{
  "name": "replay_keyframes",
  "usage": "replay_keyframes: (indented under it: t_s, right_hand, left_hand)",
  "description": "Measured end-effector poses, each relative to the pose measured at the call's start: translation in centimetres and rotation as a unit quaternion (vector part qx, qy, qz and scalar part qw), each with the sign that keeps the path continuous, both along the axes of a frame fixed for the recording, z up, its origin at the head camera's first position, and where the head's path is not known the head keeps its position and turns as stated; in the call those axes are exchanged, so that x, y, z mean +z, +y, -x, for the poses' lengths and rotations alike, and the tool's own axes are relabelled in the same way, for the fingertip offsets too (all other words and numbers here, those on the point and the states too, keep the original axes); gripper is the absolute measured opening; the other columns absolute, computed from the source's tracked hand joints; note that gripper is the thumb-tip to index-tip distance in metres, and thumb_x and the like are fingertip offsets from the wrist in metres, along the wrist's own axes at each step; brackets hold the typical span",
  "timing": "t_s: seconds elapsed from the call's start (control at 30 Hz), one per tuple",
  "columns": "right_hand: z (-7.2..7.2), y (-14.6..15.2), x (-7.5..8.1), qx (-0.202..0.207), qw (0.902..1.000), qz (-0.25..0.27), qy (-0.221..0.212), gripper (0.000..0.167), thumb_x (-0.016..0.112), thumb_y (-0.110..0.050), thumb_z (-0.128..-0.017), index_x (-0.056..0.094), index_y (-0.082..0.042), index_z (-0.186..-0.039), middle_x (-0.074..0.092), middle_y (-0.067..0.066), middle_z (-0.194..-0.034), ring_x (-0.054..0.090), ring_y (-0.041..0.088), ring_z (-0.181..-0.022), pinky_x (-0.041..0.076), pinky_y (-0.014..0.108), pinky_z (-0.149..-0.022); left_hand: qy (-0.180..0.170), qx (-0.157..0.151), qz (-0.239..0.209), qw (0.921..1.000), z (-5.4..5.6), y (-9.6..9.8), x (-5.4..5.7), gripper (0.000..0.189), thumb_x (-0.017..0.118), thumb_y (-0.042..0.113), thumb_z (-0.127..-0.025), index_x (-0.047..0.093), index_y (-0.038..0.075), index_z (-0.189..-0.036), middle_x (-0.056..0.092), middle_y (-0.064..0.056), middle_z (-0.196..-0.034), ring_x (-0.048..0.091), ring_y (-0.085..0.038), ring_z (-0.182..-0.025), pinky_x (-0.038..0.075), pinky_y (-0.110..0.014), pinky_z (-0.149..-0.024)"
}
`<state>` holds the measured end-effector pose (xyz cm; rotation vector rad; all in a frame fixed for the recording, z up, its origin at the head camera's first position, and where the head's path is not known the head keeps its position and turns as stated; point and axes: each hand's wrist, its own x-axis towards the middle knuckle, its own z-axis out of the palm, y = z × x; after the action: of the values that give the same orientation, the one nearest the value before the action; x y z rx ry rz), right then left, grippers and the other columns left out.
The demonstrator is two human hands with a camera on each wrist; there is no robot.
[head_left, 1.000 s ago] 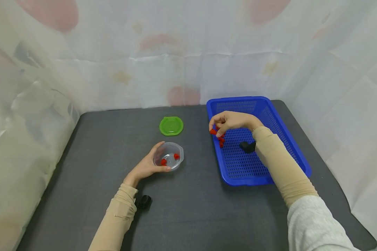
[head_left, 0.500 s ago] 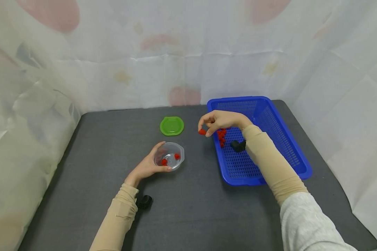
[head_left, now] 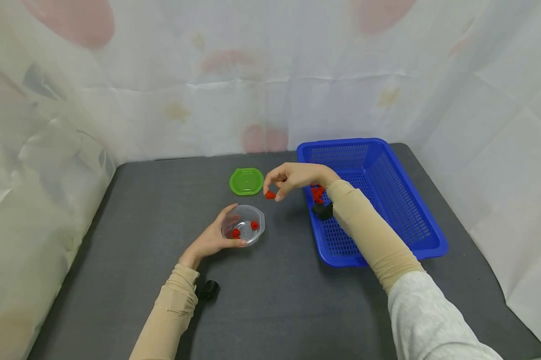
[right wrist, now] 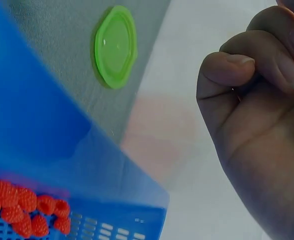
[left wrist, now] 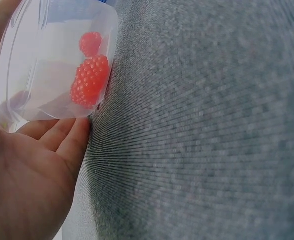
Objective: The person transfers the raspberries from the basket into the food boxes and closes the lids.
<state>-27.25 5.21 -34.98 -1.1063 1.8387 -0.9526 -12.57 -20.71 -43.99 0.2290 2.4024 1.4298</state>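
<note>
In the head view my left hand holds a clear plastic container on the table, thumb and fingers round its sides. Two red raspberries lie inside; one raspberry shows large through the wall in the left wrist view. My right hand pinches another raspberry between thumb and fingertips, above the table, up and to the right of the container. That raspberry is out of sight in the right wrist view, where the hand's other fingers curl in. Near these fingers lies a green lid, flat on the table.
A blue plastic basket with perforated walls stands on the right of the dark grey table. Several raspberries lie in it along its left side. White patterned sheets hang behind the table and at both sides.
My right hand has carried its raspberry leftward, out from over the basket and toward the container. The left hand and the container have stayed in place.
</note>
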Motion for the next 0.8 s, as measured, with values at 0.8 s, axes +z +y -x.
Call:
replay_keyframes:
  t_s: [0.8]
  right_hand:
    - [0.0,-6.2,-2.9,0.061,0.9965,-0.057,-0.003,0.028,0.062,-0.004,-0.086,0.056,-0.008,-0.112,0.032,-0.006,-0.053,0.025,0.008,-0.048,0.034,0.025,-0.061]
  left_hand:
    - [0.01,0.001,-0.002,0.9999,1.3,-1.0,-3.3,0.101,0.081,0.036,-0.071,0.015,0.03,-0.147,0.038,-0.008,-0.146,0.035,-0.027,-0.138,0.033,-0.052,-0.107]
